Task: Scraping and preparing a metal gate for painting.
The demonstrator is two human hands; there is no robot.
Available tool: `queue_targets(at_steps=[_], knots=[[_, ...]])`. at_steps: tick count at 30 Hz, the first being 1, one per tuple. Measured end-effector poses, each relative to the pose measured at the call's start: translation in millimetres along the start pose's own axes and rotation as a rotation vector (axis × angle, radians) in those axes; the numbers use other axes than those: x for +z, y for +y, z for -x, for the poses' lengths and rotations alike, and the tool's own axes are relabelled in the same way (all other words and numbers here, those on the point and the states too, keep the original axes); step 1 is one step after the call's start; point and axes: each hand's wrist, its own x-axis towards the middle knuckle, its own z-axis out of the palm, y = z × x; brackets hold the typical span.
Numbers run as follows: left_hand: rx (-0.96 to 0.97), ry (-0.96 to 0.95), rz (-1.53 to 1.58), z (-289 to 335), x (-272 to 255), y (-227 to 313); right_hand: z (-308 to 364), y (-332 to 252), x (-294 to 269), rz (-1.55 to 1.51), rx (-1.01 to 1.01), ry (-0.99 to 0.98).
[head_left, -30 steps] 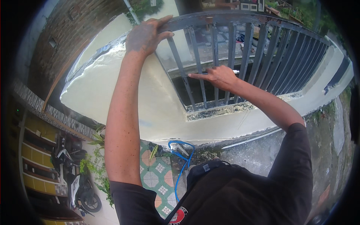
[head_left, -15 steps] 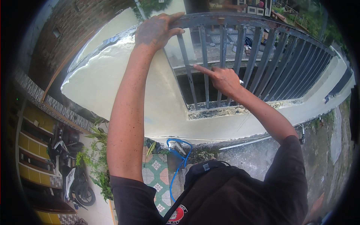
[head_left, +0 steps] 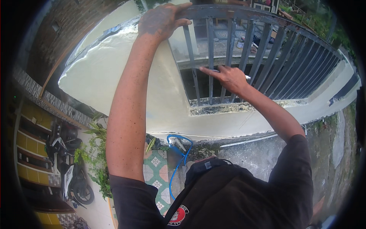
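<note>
My left hand point(head_left: 158, 22) grips the left end of the grey metal railing point(head_left: 244, 13), forefinger along its top rail and thumb on the near side. Its other fingers are hidden. Lower down, my right hand point(head_left: 232, 79) is closed around a slim tool with a white end point(head_left: 248, 77); its kind cannot be made out. The forefinger points left along the tool, close to the second upright bar point(head_left: 211, 61) from the left. Most of the tool is covered by the fingers. The bars' dark grey paint looks patchy.
A cream wall point(head_left: 160, 103) with rough, chipped edges frames the railing. Below lie a blue hose point(head_left: 170, 183), a pale pipe point(head_left: 248, 140) and patterned tiles point(head_left: 156, 179). Plants point(head_left: 97, 152) and a motorcycle point(head_left: 72, 179) stand to the left. Beyond the bars, a tub point(head_left: 240, 44) sits on a floor.
My right hand has shifted slightly right relative to the bars, with the tool still in it. The view has tilted a little; my left hand stays on the railing.
</note>
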Motion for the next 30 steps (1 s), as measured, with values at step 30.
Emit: queue_targets(at_steps=[30], knots=[[-0.011,-0.031,-0.029,-1.1,-3.7,5.2,12.5,-1.3,22.2,0.073,-0.103,-0.419]])
